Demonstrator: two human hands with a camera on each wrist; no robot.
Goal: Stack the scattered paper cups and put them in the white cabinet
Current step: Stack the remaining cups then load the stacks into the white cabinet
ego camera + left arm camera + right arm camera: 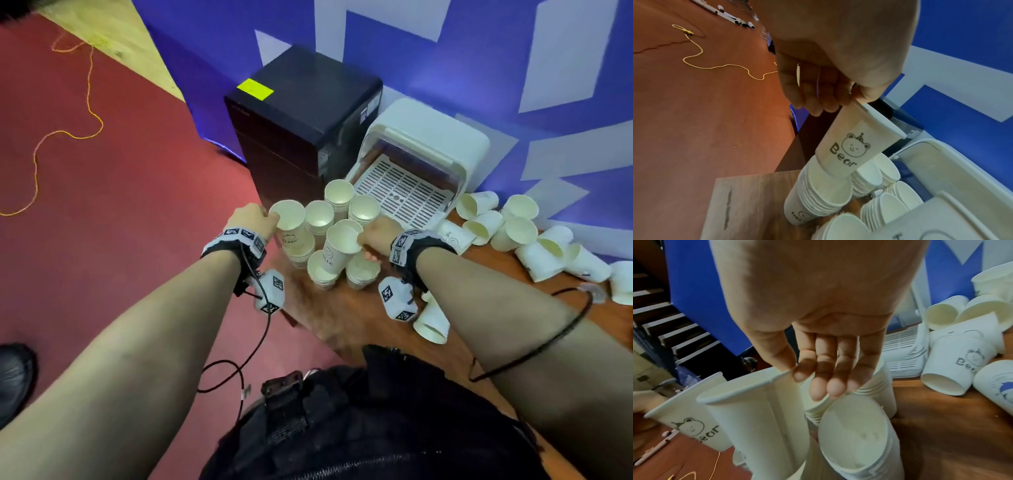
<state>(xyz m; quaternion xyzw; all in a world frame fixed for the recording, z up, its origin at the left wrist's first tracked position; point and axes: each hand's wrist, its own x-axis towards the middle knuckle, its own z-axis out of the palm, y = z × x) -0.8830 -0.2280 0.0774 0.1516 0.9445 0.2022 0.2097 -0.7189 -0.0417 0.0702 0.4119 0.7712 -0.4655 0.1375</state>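
Observation:
Several stacks of white paper cups (363, 209) stand upright on the wooden table (346, 318) in front of the open white cabinet (424, 137). My left hand (270, 217) pinches the rim of a "Bear" cup (855, 146), tilted, with its base inside the top of a stack (818, 196). My right hand (363, 240) pinches the rim of another cup (339, 248) between thumb and forefinger (797, 373), over a stack (322, 274). The same cup (756, 418) hangs upright in the right wrist view.
Loose cups (513, 233) lie scattered on their sides at the right, and one (432, 322) lies under my right forearm. A black box (301, 116) stands left of the cabinet, whose slotted tray (400, 195) shows. The table's left edge drops to red floor.

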